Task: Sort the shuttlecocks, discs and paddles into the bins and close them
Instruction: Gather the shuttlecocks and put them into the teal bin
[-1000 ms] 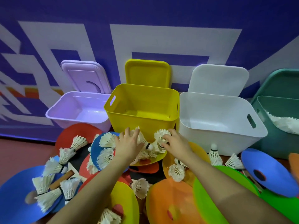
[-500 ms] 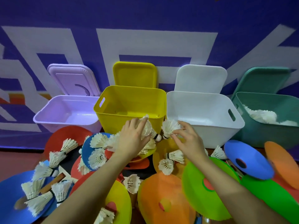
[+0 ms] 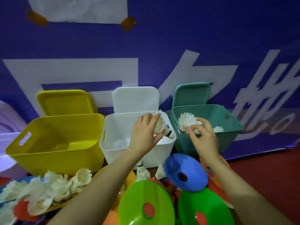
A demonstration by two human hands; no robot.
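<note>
Head | left hand [image 3: 144, 132] grip: shuttlecocks [image 3: 159, 125] | right hand [image 3: 203, 137] grip: shuttlecock [image 3: 186, 121]

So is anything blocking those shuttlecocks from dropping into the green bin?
Nothing visible. The teal bin is open, its lid propped behind; the right hand holds shuttlecocks above its rim.

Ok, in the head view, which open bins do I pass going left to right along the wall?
yellow bin → white bin → teal bin. A pale bin at the far left edge is mostly cut off.
</note>
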